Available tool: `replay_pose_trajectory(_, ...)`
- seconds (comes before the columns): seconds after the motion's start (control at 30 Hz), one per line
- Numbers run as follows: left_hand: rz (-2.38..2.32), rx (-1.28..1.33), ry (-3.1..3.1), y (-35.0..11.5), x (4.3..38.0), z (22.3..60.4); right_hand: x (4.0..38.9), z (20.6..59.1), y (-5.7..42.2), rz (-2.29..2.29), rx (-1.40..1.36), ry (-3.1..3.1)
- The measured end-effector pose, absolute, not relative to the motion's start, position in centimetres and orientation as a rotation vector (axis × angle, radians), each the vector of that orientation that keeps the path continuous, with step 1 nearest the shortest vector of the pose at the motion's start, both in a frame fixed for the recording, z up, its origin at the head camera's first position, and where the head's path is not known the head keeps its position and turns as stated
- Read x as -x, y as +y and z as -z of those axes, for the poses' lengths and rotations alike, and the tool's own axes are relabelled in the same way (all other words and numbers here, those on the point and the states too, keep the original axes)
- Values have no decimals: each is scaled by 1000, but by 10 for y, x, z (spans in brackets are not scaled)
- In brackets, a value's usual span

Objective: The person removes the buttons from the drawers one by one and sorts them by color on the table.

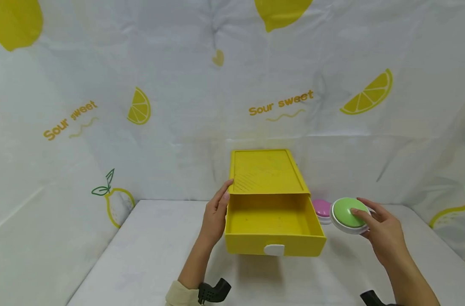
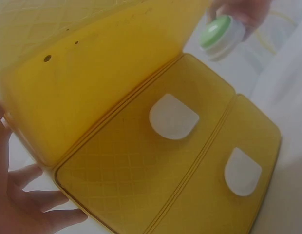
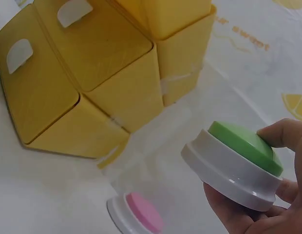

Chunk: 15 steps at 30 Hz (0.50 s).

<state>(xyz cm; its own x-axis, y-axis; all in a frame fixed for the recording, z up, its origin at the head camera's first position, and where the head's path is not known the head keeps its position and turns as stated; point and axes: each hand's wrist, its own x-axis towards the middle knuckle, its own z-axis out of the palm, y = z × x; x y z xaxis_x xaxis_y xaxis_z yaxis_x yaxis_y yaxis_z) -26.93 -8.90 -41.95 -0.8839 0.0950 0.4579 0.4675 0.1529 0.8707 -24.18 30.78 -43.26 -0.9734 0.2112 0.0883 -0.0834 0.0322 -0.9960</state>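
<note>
A yellow drawer cabinet (image 1: 264, 168) stands on the table with its top drawer (image 1: 247, 245) pulled out toward me. My left hand (image 1: 214, 219) rests against the cabinet's left side, and its fingers (image 2: 53, 201) are spread along the edge in the left wrist view. Off the cabinet's right side, my right hand (image 1: 387, 233) holds a round push button (image 1: 346, 209) with a green top and a white base. The thumb lies on the green top while the other fingers support the base from beneath. A second button (image 3: 143, 212), pink on white, sits on the table beside the cabinet.
Two lower drawer fronts (image 2: 126, 161) with white tabs (image 2: 174, 117) are closed below the open drawer. Behind the cabinet hangs a white sheet (image 1: 178, 161) printed with lemons. The white table (image 1: 152, 255) extends to both sides.
</note>
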Motion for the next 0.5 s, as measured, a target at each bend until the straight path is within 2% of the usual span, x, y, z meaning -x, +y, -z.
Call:
replay_pose_trajectory(0.23,1772,540,-2132,-90,269,419,255,451,301,-1802,413,-2388)
replay_pose_trajectory(0.5,1782,544,-2140,-89,268,419,263,468,300,-1813,596,-2452)
